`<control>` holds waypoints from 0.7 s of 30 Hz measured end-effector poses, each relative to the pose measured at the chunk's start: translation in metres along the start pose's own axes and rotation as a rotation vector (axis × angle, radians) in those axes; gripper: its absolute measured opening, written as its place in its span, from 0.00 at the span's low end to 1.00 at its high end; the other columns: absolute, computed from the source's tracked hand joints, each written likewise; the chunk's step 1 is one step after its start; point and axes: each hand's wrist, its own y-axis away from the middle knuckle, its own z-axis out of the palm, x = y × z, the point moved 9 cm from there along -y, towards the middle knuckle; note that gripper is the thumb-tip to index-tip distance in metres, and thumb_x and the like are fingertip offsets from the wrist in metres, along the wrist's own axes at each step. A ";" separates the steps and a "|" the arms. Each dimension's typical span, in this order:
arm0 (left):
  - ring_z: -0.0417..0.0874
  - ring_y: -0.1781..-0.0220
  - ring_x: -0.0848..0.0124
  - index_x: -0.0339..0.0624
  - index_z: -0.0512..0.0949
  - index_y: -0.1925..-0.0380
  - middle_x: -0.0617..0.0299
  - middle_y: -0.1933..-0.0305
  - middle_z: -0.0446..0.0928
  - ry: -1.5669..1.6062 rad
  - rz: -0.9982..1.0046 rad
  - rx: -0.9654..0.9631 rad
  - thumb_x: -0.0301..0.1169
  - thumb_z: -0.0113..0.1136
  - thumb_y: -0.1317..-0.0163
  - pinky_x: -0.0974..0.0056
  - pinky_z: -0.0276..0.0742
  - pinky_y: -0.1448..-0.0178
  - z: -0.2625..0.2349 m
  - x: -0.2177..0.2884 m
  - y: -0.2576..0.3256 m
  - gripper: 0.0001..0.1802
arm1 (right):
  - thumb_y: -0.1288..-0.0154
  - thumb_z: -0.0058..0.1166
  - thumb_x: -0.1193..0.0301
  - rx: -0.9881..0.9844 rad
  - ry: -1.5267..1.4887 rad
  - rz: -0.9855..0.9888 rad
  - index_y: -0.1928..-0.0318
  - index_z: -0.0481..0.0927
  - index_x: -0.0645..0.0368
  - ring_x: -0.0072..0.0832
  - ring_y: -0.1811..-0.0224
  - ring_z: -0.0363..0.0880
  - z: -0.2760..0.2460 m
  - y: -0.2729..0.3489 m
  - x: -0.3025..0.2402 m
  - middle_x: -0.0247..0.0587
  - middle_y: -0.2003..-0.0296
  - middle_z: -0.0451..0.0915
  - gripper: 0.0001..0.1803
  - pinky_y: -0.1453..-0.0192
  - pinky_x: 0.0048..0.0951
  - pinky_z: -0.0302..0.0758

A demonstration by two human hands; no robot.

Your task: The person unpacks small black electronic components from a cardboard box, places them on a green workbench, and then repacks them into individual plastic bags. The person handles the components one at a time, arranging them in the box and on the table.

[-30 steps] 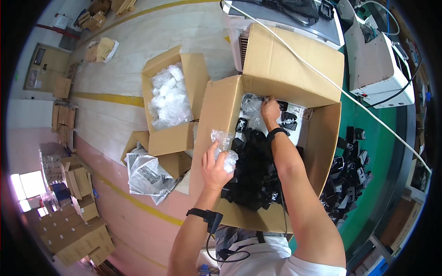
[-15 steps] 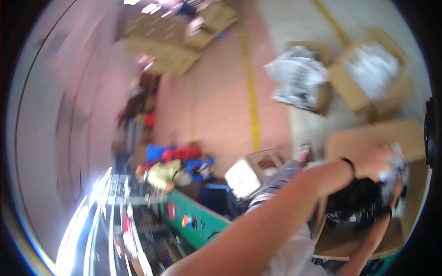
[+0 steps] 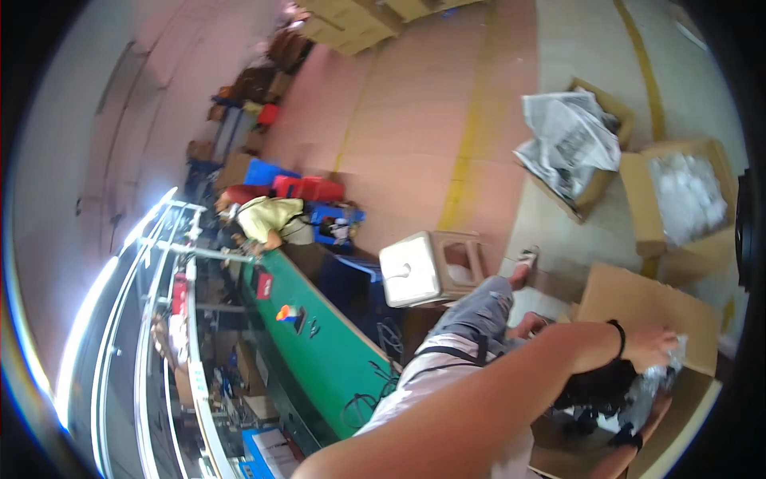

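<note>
An open cardboard box (image 3: 634, 299) stands at the lower right, with both my arms over it. My left hand (image 3: 650, 345), a black band on its wrist, is closed on a crumpled clear plastic bag (image 3: 658, 375) at the box's far side. My right hand (image 3: 659, 409) is inside the box beside the same plastic; its fingers are hidden. Dark black items (image 3: 594, 387) lie in the box under my left forearm, their kind unclear.
A box with white sheeting (image 3: 570, 136) and a box of clear bags (image 3: 688, 195) stand beyond. A stool (image 3: 411, 271) is beside my leg. A green workbench (image 3: 319, 343) with cables and a lit frame runs left; a person in yellow (image 3: 271, 217) bends at its far end.
My view has swung, so the stool, bench and boxes sit differently in it and look sharper. My left hand still grips the plastic; both hands remain at the box.
</note>
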 end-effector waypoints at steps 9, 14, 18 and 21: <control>0.71 0.42 0.54 0.49 0.79 0.61 0.55 0.39 0.68 -0.025 -0.033 -0.108 0.31 0.68 0.64 0.53 0.69 0.39 -0.020 -0.015 0.004 0.23 | 0.45 0.57 0.61 0.277 -0.220 0.655 0.47 0.76 0.63 0.54 0.43 0.73 -0.035 -0.060 -0.109 0.59 0.47 0.76 0.27 0.41 0.48 0.71; 0.71 0.42 0.53 0.47 0.79 0.65 0.55 0.40 0.69 0.010 -0.006 -0.184 0.30 0.69 0.66 0.54 0.69 0.40 -0.016 -0.007 -0.004 0.21 | 0.48 0.60 0.57 0.286 -0.362 0.663 0.51 0.80 0.61 0.53 0.48 0.77 -0.046 -0.030 -0.095 0.58 0.52 0.79 0.27 0.45 0.45 0.74; 0.72 0.43 0.55 0.47 0.79 0.66 0.57 0.41 0.70 0.033 0.035 -0.169 0.30 0.70 0.66 0.55 0.71 0.43 -0.016 0.007 -0.013 0.20 | 0.51 0.65 0.55 0.293 -0.445 0.866 0.58 0.84 0.61 0.47 0.56 0.82 0.009 0.031 -0.038 0.57 0.62 0.83 0.24 0.49 0.39 0.77; 0.73 0.43 0.55 0.46 0.79 0.67 0.57 0.42 0.71 -0.011 0.035 -0.171 0.30 0.70 0.65 0.55 0.72 0.43 -0.017 0.007 -0.011 0.20 | 0.49 0.65 0.57 0.422 -0.452 0.856 0.62 0.84 0.64 0.42 0.62 0.84 -0.010 0.059 -0.069 0.55 0.69 0.83 0.22 0.54 0.36 0.78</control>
